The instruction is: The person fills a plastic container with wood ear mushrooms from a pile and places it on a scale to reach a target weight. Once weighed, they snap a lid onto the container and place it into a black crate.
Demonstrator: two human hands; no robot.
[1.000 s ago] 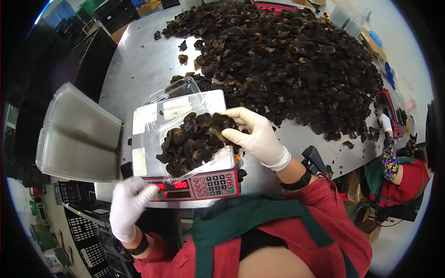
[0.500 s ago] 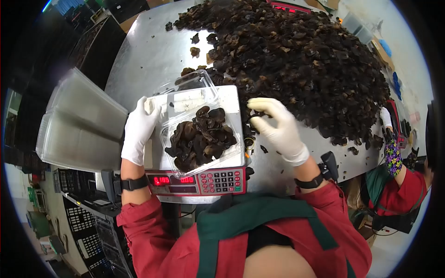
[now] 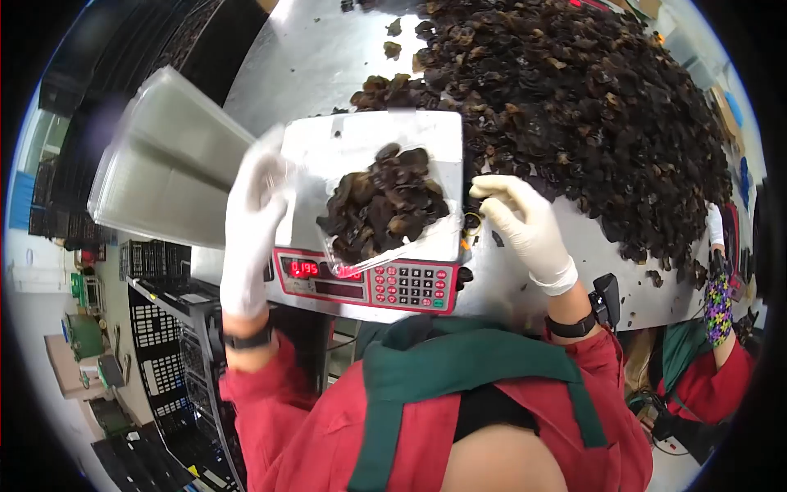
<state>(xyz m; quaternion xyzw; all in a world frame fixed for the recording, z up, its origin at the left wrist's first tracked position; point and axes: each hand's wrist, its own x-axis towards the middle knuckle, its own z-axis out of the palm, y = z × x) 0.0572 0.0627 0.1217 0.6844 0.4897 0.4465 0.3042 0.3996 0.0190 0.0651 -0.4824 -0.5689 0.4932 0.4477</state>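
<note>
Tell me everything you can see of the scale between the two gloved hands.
The scale rests on the metal-looking table. Its pale, squarish platform bears a clear container of dark, wrinkled pieces. The red-edged front panel shows lit red digits, 0.195 at left, others partly hidden; its keypad has a green key at lower right.

The one view comes from the person's head, facing forward and steeply down, with the green apron [image 3: 467,361] looming close along the lower middle. The scale [image 3: 443,135] lies near the centre, the left hand [image 3: 261,197] and the right hand [image 3: 525,225] framed on either side of it. Beyond, the bench [image 3: 283,49] runs up and out past the top edge. A very wide lens bends the outer parts, darkens the corners and takes in a co-worker's sleeve [image 3: 717,381] at far right.
</note>
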